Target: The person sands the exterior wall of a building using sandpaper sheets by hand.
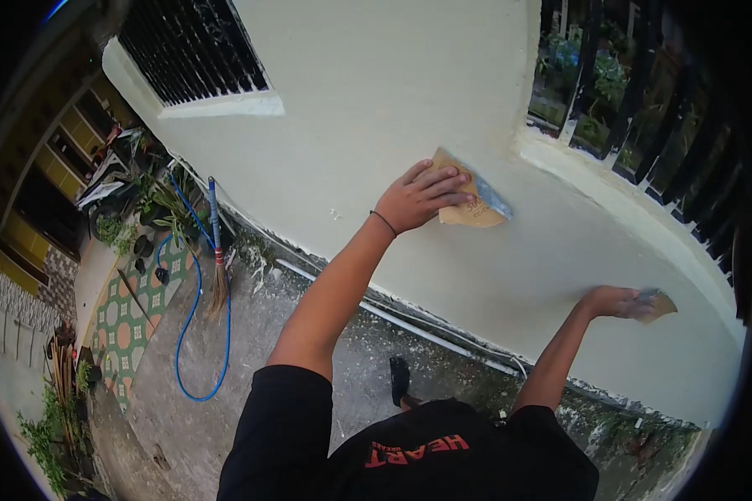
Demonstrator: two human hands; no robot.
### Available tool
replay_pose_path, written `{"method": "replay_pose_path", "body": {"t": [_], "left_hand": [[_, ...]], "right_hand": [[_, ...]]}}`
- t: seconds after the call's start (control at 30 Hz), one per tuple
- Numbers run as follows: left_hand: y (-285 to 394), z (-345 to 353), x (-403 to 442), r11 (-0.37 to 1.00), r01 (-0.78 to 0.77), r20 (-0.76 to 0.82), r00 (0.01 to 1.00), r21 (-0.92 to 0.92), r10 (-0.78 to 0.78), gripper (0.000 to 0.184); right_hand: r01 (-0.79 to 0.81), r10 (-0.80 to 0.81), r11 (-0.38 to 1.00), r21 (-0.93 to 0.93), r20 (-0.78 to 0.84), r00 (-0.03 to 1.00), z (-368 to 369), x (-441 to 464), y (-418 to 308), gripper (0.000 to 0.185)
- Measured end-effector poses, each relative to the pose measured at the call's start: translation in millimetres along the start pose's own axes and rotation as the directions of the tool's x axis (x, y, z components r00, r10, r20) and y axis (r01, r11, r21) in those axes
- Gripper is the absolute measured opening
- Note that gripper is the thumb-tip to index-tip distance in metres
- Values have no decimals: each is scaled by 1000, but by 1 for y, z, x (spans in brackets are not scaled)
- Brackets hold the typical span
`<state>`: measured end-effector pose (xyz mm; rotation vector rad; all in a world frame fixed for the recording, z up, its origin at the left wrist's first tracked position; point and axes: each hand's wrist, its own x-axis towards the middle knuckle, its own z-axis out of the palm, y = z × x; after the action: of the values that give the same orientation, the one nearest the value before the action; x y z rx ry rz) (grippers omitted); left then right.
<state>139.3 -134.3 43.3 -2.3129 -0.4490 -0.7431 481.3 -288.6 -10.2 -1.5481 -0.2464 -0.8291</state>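
My left hand [426, 196] lies with its fingers stretched across a sheet of sandpaper [470, 215], holding it against the pale wall [376, 100]. The sheet has a tan back with dark print, and a grey part shows along its right edge. Lower down and to the right, my right hand [617, 302] presses a smaller piece of sandpaper [664, 309] to the same wall. Its fingers are partly blurred around that piece. A thin dark band circles my left wrist.
Black barred openings [196, 54] break the wall at upper left and upper right. A white pipe [426, 334] runs along its foot. Left of me are a broom [217, 267], a looped blue hose [178, 367], potted plants and a parked motorbike [113, 179] beside green patterned tiles.
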Motion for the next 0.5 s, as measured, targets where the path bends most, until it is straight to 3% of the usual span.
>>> {"method": "replay_pose_path", "body": {"t": [0.03,0.1,0.17,0.23,0.27,0.3,0.33,0.4,0.47,0.5], "left_hand": [[-26,3,-17,997,35,30,999,73,-37,51],[-69,14,-50,998,9,19,1000,70,-10,50],[-96,23,-83,998,17,15,1000,58,-18,50],[-114,28,-114,983,185,144,973,-21,-180,48],[-118,36,-132,985,169,140,976,-25,-164,48],[-114,46,-154,927,375,106,923,-22,-370,46],[-110,50,-169,823,566,66,823,-33,-564,45],[-108,46,-185,648,760,35,647,61,-762,45],[-136,25,-166,643,765,-33,643,33,-765,47],[-155,17,-143,733,675,-115,725,-83,-679,47]], "right_hand": [[-26,26,1000,0,-27,999,5,-28,-27,56],[1,13,993,-119,117,993,10,-75,-73,55],[109,-101,993,-51,148,984,24,-117,-96,55],[206,-201,979,8,250,947,27,-159,-133,53],[307,-339,940,147,321,885,30,-190,-138,52],[411,-467,884,224,451,760,30,-227,-145,50],[590,-629,762,268,525,574,29,-254,-154,48],[555,-651,756,347,483,586,43,-256,-189,47],[716,-784,605,348,415,461,47,-220,-249,51],[770,-813,557,311,391,431,50,-200,-282,51]]}}
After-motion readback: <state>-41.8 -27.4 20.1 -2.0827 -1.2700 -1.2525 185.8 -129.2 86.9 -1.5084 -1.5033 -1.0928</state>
